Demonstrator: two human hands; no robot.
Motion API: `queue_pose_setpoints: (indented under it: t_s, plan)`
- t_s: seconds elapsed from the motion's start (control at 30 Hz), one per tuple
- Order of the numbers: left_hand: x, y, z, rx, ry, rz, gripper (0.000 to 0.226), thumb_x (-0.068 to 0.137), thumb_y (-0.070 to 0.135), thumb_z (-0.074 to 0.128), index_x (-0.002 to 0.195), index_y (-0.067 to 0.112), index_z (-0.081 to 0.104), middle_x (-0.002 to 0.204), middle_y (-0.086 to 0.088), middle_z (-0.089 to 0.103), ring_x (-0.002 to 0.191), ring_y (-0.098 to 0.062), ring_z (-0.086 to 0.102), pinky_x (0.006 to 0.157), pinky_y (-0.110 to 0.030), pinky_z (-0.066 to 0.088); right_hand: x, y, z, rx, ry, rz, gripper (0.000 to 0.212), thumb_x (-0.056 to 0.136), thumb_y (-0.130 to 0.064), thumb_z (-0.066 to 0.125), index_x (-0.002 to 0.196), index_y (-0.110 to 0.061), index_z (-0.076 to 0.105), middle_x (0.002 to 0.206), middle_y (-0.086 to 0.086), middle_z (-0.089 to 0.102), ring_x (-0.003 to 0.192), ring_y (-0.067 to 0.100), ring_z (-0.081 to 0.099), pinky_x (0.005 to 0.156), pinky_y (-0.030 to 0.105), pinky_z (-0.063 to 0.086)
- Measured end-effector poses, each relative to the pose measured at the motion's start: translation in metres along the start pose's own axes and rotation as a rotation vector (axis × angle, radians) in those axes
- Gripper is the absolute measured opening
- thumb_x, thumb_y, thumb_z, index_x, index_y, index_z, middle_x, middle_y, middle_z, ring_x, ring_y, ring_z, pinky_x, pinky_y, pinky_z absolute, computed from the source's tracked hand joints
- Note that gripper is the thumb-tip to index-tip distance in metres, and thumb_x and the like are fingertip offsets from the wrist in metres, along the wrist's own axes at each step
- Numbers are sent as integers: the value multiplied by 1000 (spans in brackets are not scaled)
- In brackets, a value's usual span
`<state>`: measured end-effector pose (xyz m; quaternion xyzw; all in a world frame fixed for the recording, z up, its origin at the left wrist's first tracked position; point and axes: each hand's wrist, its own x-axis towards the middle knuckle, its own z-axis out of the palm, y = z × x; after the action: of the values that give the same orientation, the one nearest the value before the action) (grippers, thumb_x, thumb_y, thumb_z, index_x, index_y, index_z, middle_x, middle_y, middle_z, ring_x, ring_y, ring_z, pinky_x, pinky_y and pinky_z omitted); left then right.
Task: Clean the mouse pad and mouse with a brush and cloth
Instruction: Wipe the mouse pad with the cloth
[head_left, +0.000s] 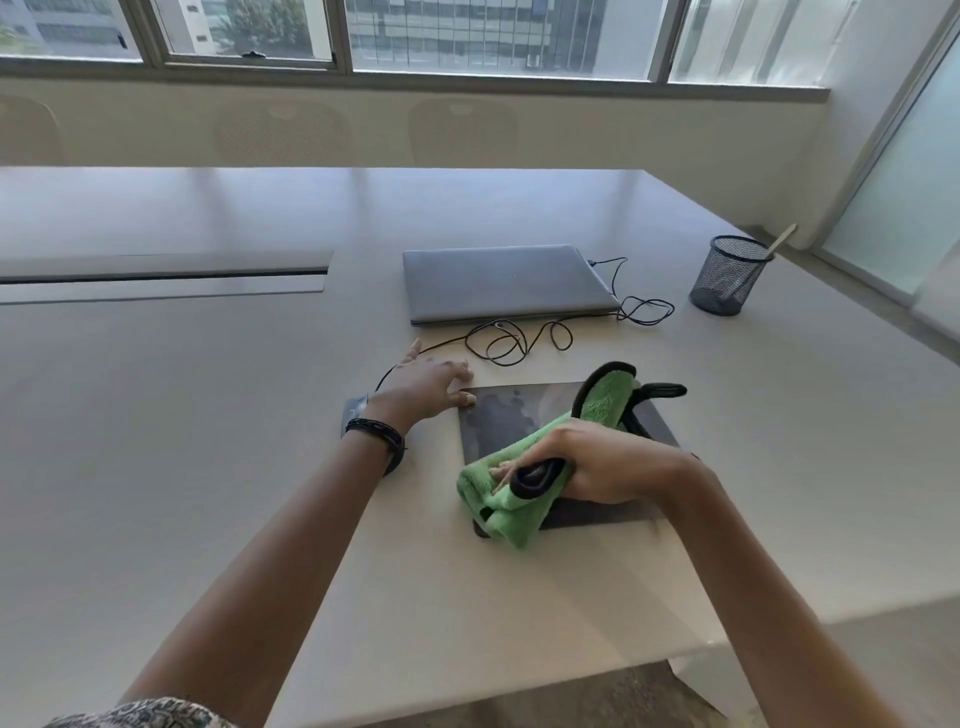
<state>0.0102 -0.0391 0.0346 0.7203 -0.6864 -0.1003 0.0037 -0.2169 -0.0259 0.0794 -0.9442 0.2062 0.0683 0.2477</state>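
A dark mouse pad (501, 421) lies on the table near its front edge. My right hand (618, 467) grips a bunched green cloth (501, 506) with black edging and holds it against the pad's near left part. More of the cloth trails up over the pad's far side. My left hand (428, 384) lies flat with straight fingers, its fingertips on the pad's far left corner. A dark shape (396, 462) under my left wrist may be the mouse, mostly hidden. A black cable (511, 343) runs from there toward the laptop.
A shut grey laptop (504, 283) sits behind the pad, with cable loops in front of it. At the right stands a black mesh cup (727, 278) with a pale handle (782, 240) sticking out. The table edge (519, 670) runs close in front of me.
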Motion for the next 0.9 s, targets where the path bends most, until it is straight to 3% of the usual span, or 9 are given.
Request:
queue_pose_setpoints:
  t_s: [0.1, 0.17, 0.3, 0.4, 0.57, 0.77, 0.9]
  plan:
    - [0, 1, -1, -3, 3, 1, 48, 93, 44, 46, 136, 21, 45, 147, 5, 40, 136, -16, 35, 116, -37, -8, -7, -6, -13, -37, -113, 16, 18, 82, -12, 63, 99, -17, 68, 84, -4, 69, 81, 12, 60, 74, 27, 47]
    - [-2, 1, -3, -12, 0, -5, 48, 93, 44, 46, 136, 21, 45, 147, 4, 41, 136, -15, 35, 116, -37, -8, -10, -10, -21, -38, -71, 26, 16, 81, -11, 62, 93, -19, 67, 74, -10, 60, 74, 8, 54, 67, 21, 41]
    - [-8, 7, -4, 39, -19, 2, 47, 96, 38, 41, 140, 21, 39, 152, 5, 32, 139, -13, 31, 118, -38, -8, -6, -9, -23, -23, 176, 27, 16, 82, -11, 63, 96, -18, 67, 84, -6, 63, 79, 9, 55, 69, 23, 38]
    - [-18, 17, 0, 22, 14, 54, 48, 98, 31, 39, 144, 19, 32, 155, 1, 24, 141, -10, 24, 118, -39, -8, 3, -3, -20, -68, 258, 81, 30, 84, -17, 66, 114, -22, 65, 106, -2, 69, 97, 14, 59, 75, 20, 38]
    - [-43, 25, 11, 78, -64, 132, 55, 100, 29, 36, 149, 17, 14, 158, 0, 8, 145, -10, 3, 117, -41, -9, 9, 8, -18, -111, 207, 165, 36, 84, -16, 63, 118, -26, 62, 115, -1, 67, 106, 19, 59, 89, 28, 44]
    - [-51, 30, 14, 108, -111, 96, 58, 100, 37, 30, 149, 16, 7, 158, 0, 2, 145, -8, 4, 116, -41, -10, 2, 9, -15, -150, 180, 168, 50, 81, 0, 53, 122, -26, 61, 120, 0, 65, 112, 19, 56, 88, 24, 38]
    - [-52, 31, 12, 119, -132, 91, 59, 100, 38, 29, 149, 16, 6, 159, 1, 2, 145, -9, 5, 116, -41, -11, -8, 0, -19, -157, 39, 135, 47, 79, 3, 53, 117, -24, 65, 108, 3, 68, 102, 19, 58, 78, 21, 37]
